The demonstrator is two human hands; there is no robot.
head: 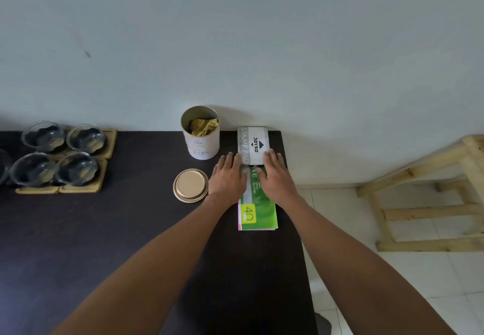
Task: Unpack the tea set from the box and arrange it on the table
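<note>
Several clear glass cups (76, 168) stand on wooden coasters (80, 189) at the table's far left. An open round tin (200, 140) with a gold foil pouch inside stands at the back, and its gold lid (190, 184) lies flat in front of it. My left hand (228, 177) and my right hand (275, 177) rest palm down, fingers spread, on a green packet (259, 211). Their fingertips touch the near edge of a grey stamp pad box (252, 144). Neither hand grips anything.
The dark table (117, 243) ends at a right edge just past the green packet. A wooden stool frame (424, 195) stands on the tiled floor to the right. A pale wall runs behind the table.
</note>
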